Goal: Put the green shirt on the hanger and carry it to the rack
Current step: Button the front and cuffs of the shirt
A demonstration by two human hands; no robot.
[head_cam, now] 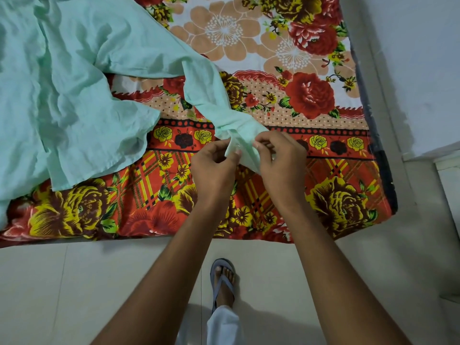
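The pale green shirt (pixel 62 78) lies spread and wrinkled over the left half of the bed. One long sleeve (pixel 206 95) runs down to the right, toward the bed's near edge. My left hand (pixel 214 168) pinches the left side of the sleeve's cuff (pixel 239 140). My right hand (pixel 281 160) pinches the cuff's right side, its fingers curled round the fabric. Both hands hold the cuff just above the bedsheet. No hanger and no rack are in view.
The bed carries a red, yellow and orange floral sheet (pixel 311 100). Pale floor tiles (pixel 74 282) run along its near edge, where my foot in a blue sandal (pixel 222 280) stands. A white wall (pixel 423 70) and a low white ledge (pixel 450 185) are at the right.
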